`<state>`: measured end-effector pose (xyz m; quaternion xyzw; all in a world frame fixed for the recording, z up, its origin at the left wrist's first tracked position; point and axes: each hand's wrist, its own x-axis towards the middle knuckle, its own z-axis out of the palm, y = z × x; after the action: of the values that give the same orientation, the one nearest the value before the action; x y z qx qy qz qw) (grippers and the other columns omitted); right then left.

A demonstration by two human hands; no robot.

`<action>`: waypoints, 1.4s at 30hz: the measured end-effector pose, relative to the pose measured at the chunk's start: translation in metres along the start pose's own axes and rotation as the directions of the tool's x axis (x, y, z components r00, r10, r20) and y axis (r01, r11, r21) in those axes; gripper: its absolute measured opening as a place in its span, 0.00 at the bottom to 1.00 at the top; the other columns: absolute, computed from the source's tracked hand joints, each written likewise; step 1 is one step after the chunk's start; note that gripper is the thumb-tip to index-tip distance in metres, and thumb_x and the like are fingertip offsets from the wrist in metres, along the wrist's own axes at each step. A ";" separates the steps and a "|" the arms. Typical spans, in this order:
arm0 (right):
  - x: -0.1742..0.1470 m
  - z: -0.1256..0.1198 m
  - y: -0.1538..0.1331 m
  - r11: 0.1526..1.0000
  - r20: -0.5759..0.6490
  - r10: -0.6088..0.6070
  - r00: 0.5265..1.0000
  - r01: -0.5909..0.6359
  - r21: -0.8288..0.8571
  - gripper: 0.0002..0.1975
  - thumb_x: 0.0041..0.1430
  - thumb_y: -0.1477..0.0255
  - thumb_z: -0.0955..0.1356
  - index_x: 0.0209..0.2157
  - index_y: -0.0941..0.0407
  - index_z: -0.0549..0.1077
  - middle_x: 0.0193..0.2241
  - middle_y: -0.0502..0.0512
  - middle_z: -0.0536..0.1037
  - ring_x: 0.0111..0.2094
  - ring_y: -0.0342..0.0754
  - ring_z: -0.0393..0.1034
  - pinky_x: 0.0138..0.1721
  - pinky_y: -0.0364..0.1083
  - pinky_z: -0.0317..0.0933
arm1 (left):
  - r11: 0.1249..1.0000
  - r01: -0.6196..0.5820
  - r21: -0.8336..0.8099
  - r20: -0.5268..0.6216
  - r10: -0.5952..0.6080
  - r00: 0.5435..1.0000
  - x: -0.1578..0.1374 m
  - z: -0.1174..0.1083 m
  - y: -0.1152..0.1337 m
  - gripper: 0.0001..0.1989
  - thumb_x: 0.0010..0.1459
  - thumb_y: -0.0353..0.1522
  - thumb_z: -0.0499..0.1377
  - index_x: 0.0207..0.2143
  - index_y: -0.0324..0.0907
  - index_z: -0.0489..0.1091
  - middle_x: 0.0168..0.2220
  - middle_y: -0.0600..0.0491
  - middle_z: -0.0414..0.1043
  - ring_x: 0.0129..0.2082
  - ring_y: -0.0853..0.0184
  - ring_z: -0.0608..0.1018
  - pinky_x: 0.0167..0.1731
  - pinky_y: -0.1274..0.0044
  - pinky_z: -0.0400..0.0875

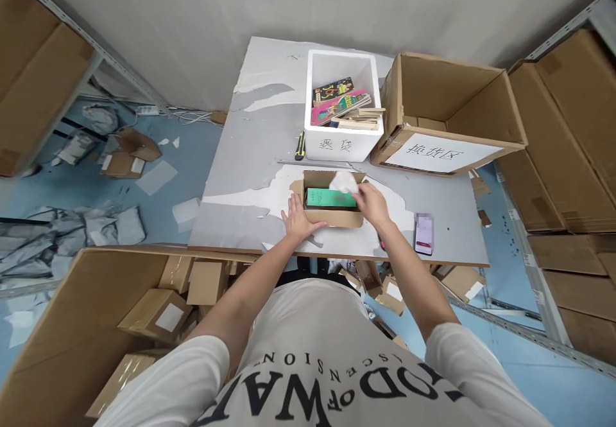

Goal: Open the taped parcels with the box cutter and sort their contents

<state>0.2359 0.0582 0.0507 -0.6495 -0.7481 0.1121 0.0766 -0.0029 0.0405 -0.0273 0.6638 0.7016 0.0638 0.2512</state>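
Note:
A small open cardboard box (337, 219) lies near the table's front edge, with a green carton (327, 198) inside it. My left hand (297, 220) rests against the box's left front corner, fingers and thumb spread. At the box's right end, my right hand (372, 203) has its fingers closed on a crumpled white piece of paper or wrapping (343, 182). This white piece covers part of the green carton's right end. Exactly how the fingertips grip it is hard to see.
Behind stand a white foam box (339, 148) of books and a large labelled carton (445, 151). A yellow-black utility knife (300, 146) and a phone (424, 233) lie on the grey table (231, 157). A big carton (52, 324) of parcels stands at front left.

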 end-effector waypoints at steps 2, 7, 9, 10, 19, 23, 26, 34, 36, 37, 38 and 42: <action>-0.026 -0.001 0.029 0.963 -0.214 0.242 0.946 -0.209 0.167 0.19 0.66 0.63 0.58 0.48 0.62 0.69 0.43 0.65 0.75 0.40 0.51 0.70 0.40 0.48 0.65 | 1.000 -0.010 0.002 0.006 0.010 1.000 0.000 0.001 -0.001 0.68 0.38 0.59 0.62 0.68 0.37 0.27 0.69 0.35 0.33 0.69 0.48 0.43 0.62 0.49 0.47; -0.074 0.048 0.076 0.695 -0.062 0.689 0.722 -0.635 0.336 0.22 0.61 0.61 0.59 0.44 0.64 0.71 0.35 0.65 0.77 0.33 0.52 0.72 0.36 0.48 0.65 | 0.999 -0.039 0.023 0.009 0.038 0.999 -0.002 0.004 -0.006 0.69 0.38 0.59 0.62 0.68 0.36 0.25 0.69 0.35 0.34 0.69 0.48 0.43 0.62 0.50 0.46; -0.079 0.073 0.080 0.683 0.055 0.678 0.733 -0.655 0.323 0.19 0.58 0.61 0.61 0.38 0.61 0.74 0.29 0.61 0.78 0.30 0.52 0.72 0.35 0.48 0.66 | 0.998 -0.047 0.033 0.006 0.046 0.999 -0.003 0.003 -0.007 0.70 0.37 0.60 0.62 0.68 0.36 0.26 0.69 0.34 0.34 0.69 0.47 0.43 0.62 0.50 0.47; -0.079 0.081 0.080 0.691 0.079 0.661 0.746 -0.646 0.325 0.18 0.57 0.61 0.62 0.37 0.60 0.74 0.28 0.60 0.77 0.30 0.52 0.72 0.34 0.48 0.66 | 0.998 -0.049 0.038 0.002 0.049 0.999 -0.004 0.003 -0.007 0.70 0.37 0.60 0.62 0.68 0.36 0.27 0.69 0.34 0.33 0.69 0.47 0.42 0.62 0.50 0.47; -0.032 0.015 0.031 0.958 -0.456 0.262 0.850 -0.173 0.228 0.22 0.65 0.68 0.57 0.56 0.62 0.64 0.50 0.67 0.70 0.53 0.55 0.64 0.54 0.55 0.59 | 0.988 -0.104 0.113 -0.055 0.111 0.992 -0.007 -0.006 -0.004 0.69 0.36 0.62 0.60 0.68 0.33 0.34 0.69 0.34 0.25 0.67 0.38 0.32 0.61 0.46 0.39; 0.031 0.015 -0.026 0.957 0.156 -0.290 0.944 0.289 0.029 0.21 0.62 0.73 0.62 0.57 0.56 0.66 0.52 0.64 0.70 0.53 0.53 0.65 0.53 0.51 0.61 | 0.989 -0.091 0.115 -0.034 0.096 0.995 -0.009 -0.006 -0.002 0.68 0.37 0.62 0.60 0.68 0.33 0.35 0.69 0.33 0.26 0.67 0.38 0.32 0.60 0.45 0.40; 0.062 0.039 -0.041 0.954 0.424 -0.084 0.902 0.196 -0.227 0.22 0.60 0.77 0.63 0.56 0.58 0.67 0.51 0.68 0.71 0.51 0.56 0.67 0.46 0.51 0.64 | 0.988 -0.084 0.126 -0.038 0.090 0.995 -0.010 -0.007 0.001 0.67 0.37 0.62 0.60 0.68 0.34 0.36 0.69 0.33 0.26 0.68 0.38 0.33 0.59 0.43 0.39; 0.064 0.070 -0.008 0.896 0.430 0.044 0.902 0.155 -0.416 0.20 0.57 0.80 0.61 0.51 0.64 0.69 0.45 0.75 0.75 0.50 0.59 0.67 0.48 0.54 0.58 | 0.980 -0.123 0.154 -0.012 0.126 0.992 -0.013 -0.012 0.003 0.54 0.41 0.62 0.58 0.64 0.43 0.55 0.70 0.39 0.29 0.68 0.37 0.35 0.58 0.42 0.37; 0.064 0.070 -0.007 0.889 0.429 0.008 0.903 0.190 -0.417 0.19 0.56 0.80 0.62 0.50 0.63 0.68 0.44 0.73 0.75 0.49 0.60 0.67 0.49 0.55 0.56 | 0.979 -0.120 0.162 -0.008 0.123 0.992 -0.013 -0.011 0.003 0.53 0.41 0.62 0.58 0.64 0.43 0.56 0.70 0.39 0.29 0.68 0.38 0.36 0.58 0.42 0.37; 0.064 0.069 -0.006 0.886 0.431 -0.012 0.902 0.209 -0.413 0.19 0.54 0.79 0.63 0.49 0.63 0.68 0.43 0.72 0.75 0.48 0.60 0.67 0.49 0.55 0.56 | 0.979 -0.118 0.164 -0.010 0.121 0.993 -0.013 -0.011 0.003 0.53 0.41 0.62 0.58 0.64 0.43 0.56 0.70 0.39 0.29 0.68 0.39 0.36 0.58 0.42 0.37; 0.065 0.066 -0.005 0.883 0.435 -0.033 0.900 0.230 -0.409 0.20 0.52 0.79 0.64 0.49 0.62 0.67 0.43 0.71 0.75 0.47 0.60 0.67 0.50 0.55 0.55 | 0.980 -0.114 0.166 -0.014 0.118 0.993 -0.013 -0.011 0.002 0.53 0.41 0.63 0.57 0.64 0.43 0.55 0.70 0.39 0.29 0.68 0.39 0.36 0.58 0.42 0.37; 0.060 0.044 0.012 0.915 0.385 -0.187 0.904 0.303 -0.267 0.32 0.42 0.76 0.70 0.52 0.62 0.62 0.45 0.68 0.72 0.44 0.60 0.68 0.47 0.52 0.57 | 0.981 -0.101 0.164 -0.021 0.106 0.994 -0.009 -0.012 0.002 0.54 0.41 0.63 0.58 0.64 0.42 0.55 0.70 0.38 0.28 0.68 0.39 0.36 0.58 0.43 0.37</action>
<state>0.2275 0.1161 0.0032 -0.5218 -0.8344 0.0928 -0.1511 -0.0069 0.0353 -0.0134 0.7167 0.6726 0.0294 0.1821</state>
